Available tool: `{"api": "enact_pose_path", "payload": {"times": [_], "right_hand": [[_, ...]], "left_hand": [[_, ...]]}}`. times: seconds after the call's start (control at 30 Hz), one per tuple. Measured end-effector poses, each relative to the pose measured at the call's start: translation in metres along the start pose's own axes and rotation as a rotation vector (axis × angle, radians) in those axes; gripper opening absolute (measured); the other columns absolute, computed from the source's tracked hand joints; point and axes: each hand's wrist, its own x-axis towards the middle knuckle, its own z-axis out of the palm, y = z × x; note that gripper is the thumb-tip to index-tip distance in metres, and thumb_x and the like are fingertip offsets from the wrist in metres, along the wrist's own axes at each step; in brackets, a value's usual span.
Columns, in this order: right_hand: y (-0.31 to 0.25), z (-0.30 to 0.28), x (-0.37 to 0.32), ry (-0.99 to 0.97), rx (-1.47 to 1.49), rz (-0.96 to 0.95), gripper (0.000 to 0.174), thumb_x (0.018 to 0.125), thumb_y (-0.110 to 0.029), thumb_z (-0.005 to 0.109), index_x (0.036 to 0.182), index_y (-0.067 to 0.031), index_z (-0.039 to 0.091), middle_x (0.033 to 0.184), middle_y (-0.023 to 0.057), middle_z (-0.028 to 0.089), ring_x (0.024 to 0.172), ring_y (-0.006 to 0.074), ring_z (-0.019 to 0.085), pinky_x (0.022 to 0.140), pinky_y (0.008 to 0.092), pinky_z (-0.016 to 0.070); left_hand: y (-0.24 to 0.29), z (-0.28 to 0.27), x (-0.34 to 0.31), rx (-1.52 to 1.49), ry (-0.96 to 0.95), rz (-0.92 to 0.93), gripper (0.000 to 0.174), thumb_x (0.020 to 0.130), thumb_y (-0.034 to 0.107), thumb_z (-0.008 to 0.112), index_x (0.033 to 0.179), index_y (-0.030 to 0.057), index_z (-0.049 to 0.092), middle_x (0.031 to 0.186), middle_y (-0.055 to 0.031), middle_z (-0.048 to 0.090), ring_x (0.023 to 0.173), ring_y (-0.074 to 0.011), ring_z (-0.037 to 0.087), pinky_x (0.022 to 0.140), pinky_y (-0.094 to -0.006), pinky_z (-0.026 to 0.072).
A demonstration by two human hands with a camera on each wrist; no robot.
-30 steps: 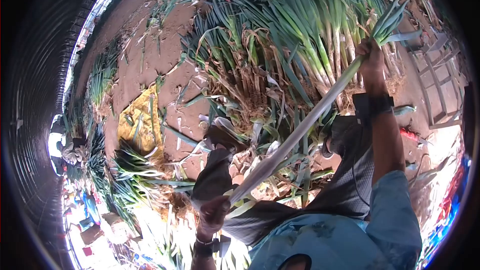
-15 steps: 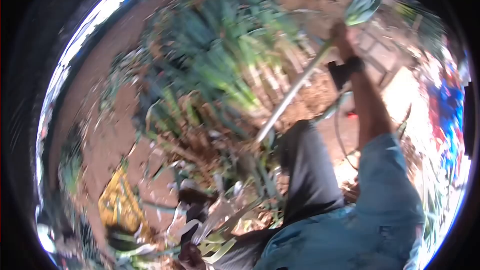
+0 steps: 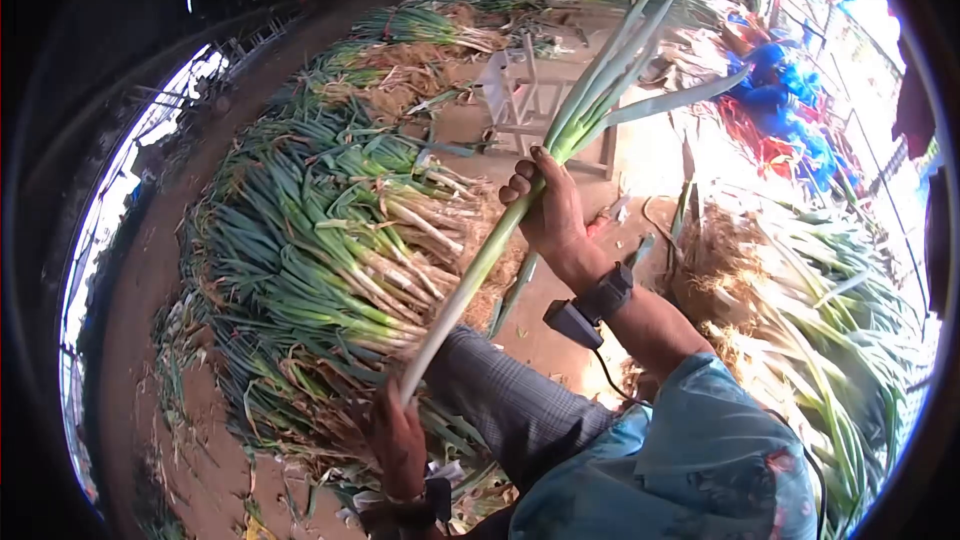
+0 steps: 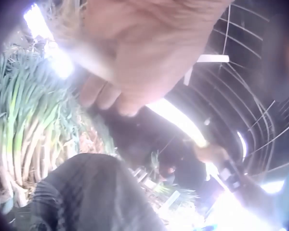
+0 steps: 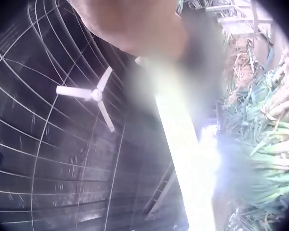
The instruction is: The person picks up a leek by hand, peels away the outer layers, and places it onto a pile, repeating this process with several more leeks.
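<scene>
A long green onion slants across the head view, its green leaves at the top and its white end low by the left knee. Just below the leaves, my right hand grips it with curled fingers. At the white end is my left hand, its fingers curled about the stalk in the left wrist view. That view shows the left palm close up, with the pale stalk passing behind it. In the right wrist view the right hand is cut off by the top edge and the stalk is bright and blurred.
A big pile of green onions lies on the ground at the left. Another heap lies at the right, roots inward. A wooden stool-like frame stands ahead, with blue plastic beyond it. A ceiling fan hangs overhead.
The head view has turned right. My left hand, apart from the stalk half a second ago with pale peelings beside it, is now at the white end. My right hand keeps its grip below the leaves.
</scene>
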Motion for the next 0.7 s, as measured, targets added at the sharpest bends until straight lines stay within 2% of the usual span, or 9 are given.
{"api": "enact_pose_path", "payload": {"times": [0.07, 0.17, 0.23, 0.3, 0.33, 0.4, 0.53, 0.6, 0.7], "right_hand": [[-0.044, -0.012, 0.011, 0.042, -0.022, -0.058, 0.009, 0.091, -0.017, 0.048, 0.088, -0.0093, 0.043, 0.07, -0.0003, 0.038, 0.057, 0.0105, 0.036, 0.056, 0.0264, 0.0361], [-0.142, -0.09, 0.062, 0.041, -0.475, -0.407, 0.006, 0.086, -0.008, 0.047, 0.08, -0.0062, 0.048, 0.062, 0.002, 0.045, 0.053, 0.0156, 0.045, 0.046, 0.0298, 0.0374], [-0.214, -0.124, 0.076, 0.136, -0.913, -0.605, 0.003, 0.087, -0.008, 0.046, 0.085, -0.0066, 0.047, 0.069, 0.0029, 0.044, 0.061, 0.0164, 0.044, 0.053, 0.0307, 0.0358], [-0.274, -0.153, 0.081, 0.225, -1.323, -0.678, 0.004, 0.087, -0.009, 0.045, 0.09, -0.007, 0.046, 0.077, 0.0039, 0.043, 0.068, 0.0173, 0.042, 0.059, 0.0316, 0.0343], [-0.298, -0.162, 0.084, 0.258, -1.448, -0.669, 0.006, 0.087, -0.009, 0.044, 0.093, -0.0072, 0.046, 0.081, 0.0044, 0.043, 0.072, 0.0177, 0.042, 0.062, 0.0321, 0.0335], [-0.324, -0.175, 0.094, 0.323, -1.631, -0.629, 0.01, 0.088, -0.009, 0.043, 0.098, -0.0076, 0.045, 0.088, 0.0053, 0.042, 0.08, 0.0186, 0.04, 0.069, 0.033, 0.0319], [-0.285, -0.133, 0.107, 0.277, -1.681, -0.617, 0.02, 0.089, -0.01, 0.041, 0.108, -0.0084, 0.043, 0.104, 0.0073, 0.04, 0.095, 0.0203, 0.037, 0.082, 0.0349, 0.0288], [-0.226, -0.099, 0.114, 0.099, -1.563, -0.556, 0.024, 0.089, -0.01, 0.04, 0.113, -0.0088, 0.042, 0.111, 0.0082, 0.039, 0.103, 0.0211, 0.035, 0.088, 0.0358, 0.0272], [-0.11, -0.054, 0.123, -0.283, -1.243, -0.288, 0.031, 0.09, -0.01, 0.039, 0.121, -0.0094, 0.04, 0.123, 0.0097, 0.038, 0.115, 0.0224, 0.033, 0.098, 0.0372, 0.0249]], "left_hand": [[-0.037, 0.034, -0.014, -0.07, -0.17, -0.09, 0.032, 0.081, 0.018, 0.058, 0.111, 0.0082, 0.054, 0.091, -0.0133, 0.062, 0.089, -0.0303, 0.057, 0.083, -0.044, 0.0408], [-0.083, 0.039, -0.043, -0.442, -0.166, -0.596, 0.021, 0.085, 0.022, 0.056, 0.099, 0.0056, 0.059, 0.081, -0.0168, 0.061, 0.074, -0.0298, 0.059, 0.066, -0.0406, 0.0446], [-0.131, 0.045, -0.073, -0.239, 0.204, -0.211, 0.021, 0.088, 0.021, 0.052, 0.096, 0.003, 0.058, 0.071, -0.0158, 0.059, 0.061, -0.0281, 0.058, 0.055, -0.0383, 0.044], [-0.175, 0.05, -0.105, -0.3, 0.093, -0.347, 0.022, 0.089, 0.024, 0.052, 0.092, 0.0033, 0.059, 0.064, -0.011, 0.058, 0.053, -0.0201, 0.055, 0.049, -0.0335, 0.0428], [-0.185, 0.049, -0.116, -0.629, 0.034, -0.597, 0.025, 0.088, 0.027, 0.055, 0.092, 0.0025, 0.059, 0.065, -0.0052, 0.059, 0.054, -0.0111, 0.053, 0.048, -0.0273, 0.0421], [-0.243, 0.093, -0.166, -0.988, 0.111, -0.948, 0.021, 0.085, 0.022, 0.058, 0.089, 0.0016, 0.061, 0.066, -0.0018, 0.058, 0.054, -0.0075, 0.051, 0.047, -0.0235, 0.0409], [-0.288, 0.118, -0.214, -1.009, 0.097, -1.194, 0.023, 0.082, 0.02, 0.058, 0.099, 0.0039, 0.062, 0.074, -0.0043, 0.06, 0.059, -0.012, 0.058, 0.05, -0.0255, 0.0468], [-0.3, 0.123, -0.213, -0.998, 0.121, -1.33, 0.025, 0.081, 0.019, 0.058, 0.1, 0.0031, 0.062, 0.077, -0.0051, 0.061, 0.062, -0.0144, 0.061, 0.052, -0.0269, 0.0498], [-0.323, 0.143, -0.208, -1.05, 0.196, -1.219, 0.024, 0.081, 0.017, 0.056, 0.099, 0.0019, 0.063, 0.08, -0.0061, 0.063, 0.065, -0.0168, 0.064, 0.053, -0.028, 0.0517]]}}
